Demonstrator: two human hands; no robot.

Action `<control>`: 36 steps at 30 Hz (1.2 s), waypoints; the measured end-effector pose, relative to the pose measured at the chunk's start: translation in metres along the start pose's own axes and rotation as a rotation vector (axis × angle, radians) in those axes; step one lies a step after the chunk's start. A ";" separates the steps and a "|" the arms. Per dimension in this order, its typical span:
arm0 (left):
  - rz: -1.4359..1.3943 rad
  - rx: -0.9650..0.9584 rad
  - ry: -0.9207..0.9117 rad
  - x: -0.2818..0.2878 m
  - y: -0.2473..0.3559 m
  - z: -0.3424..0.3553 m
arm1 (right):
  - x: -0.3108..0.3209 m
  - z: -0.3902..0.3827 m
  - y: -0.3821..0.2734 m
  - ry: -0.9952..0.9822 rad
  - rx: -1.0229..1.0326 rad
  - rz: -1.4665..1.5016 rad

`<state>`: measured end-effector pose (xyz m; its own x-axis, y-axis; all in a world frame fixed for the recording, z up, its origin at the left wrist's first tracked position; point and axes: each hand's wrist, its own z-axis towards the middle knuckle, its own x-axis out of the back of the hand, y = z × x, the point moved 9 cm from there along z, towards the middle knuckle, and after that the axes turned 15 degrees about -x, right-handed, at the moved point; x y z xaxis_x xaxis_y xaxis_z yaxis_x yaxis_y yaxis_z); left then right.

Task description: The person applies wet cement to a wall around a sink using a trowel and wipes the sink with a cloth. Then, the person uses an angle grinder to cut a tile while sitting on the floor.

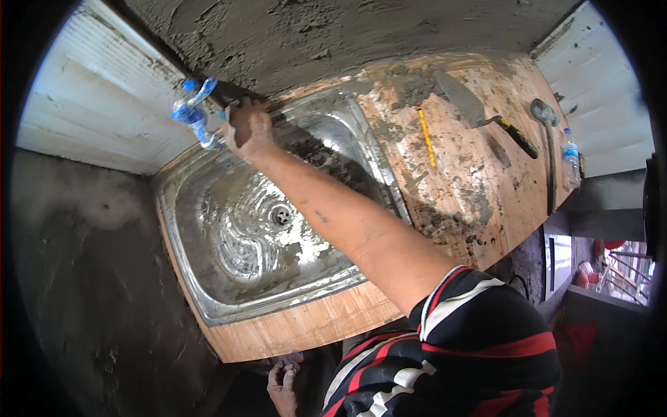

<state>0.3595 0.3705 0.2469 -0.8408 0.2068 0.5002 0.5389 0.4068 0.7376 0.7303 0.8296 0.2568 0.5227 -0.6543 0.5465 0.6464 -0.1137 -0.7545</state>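
My right hand [249, 131] reaches across a metal sink [208, 306] to its far left corner, next to a tap wrapped in blue and white plastic [191, 115]. Its fingers are bent against the rim by the wall; what lies under them is hidden. Below the counter's front edge, my left hand [281, 390] shows in part, fingers curled together beside a small pale, greyish thing that I cannot make out. Wet grey smears coat the basin around the drain [282, 215], and dark grit lies on its far right side.
On the mortar-spattered wooden counter [445, 187] to the right lie a trowel [462, 101] with a black and yellow handle, a yellow strip [426, 139] and a long-handled tool [549, 153]. A water bottle [570, 156] stands at the right edge. Rough plastered walls [292, 35] border the counter.
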 end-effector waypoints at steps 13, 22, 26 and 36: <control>-0.173 -0.031 0.017 0.006 -0.038 0.004 | -0.020 0.015 -0.009 -0.480 -0.051 -0.376; -0.270 -0.010 0.063 0.003 -0.006 -0.002 | 0.085 -0.015 0.045 -0.868 -0.353 0.116; -0.149 -0.082 -0.058 -0.022 0.058 0.013 | 0.075 -0.043 0.092 -1.031 -0.730 0.580; -0.112 -0.060 0.001 -0.018 0.090 -0.019 | 0.062 -0.021 0.046 -0.794 -0.787 0.773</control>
<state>0.4242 0.3861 0.3125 -0.8957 0.1620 0.4140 0.4440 0.3730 0.8147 0.7805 0.7685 0.2484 0.9532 -0.1720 -0.2487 -0.3017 -0.4847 -0.8210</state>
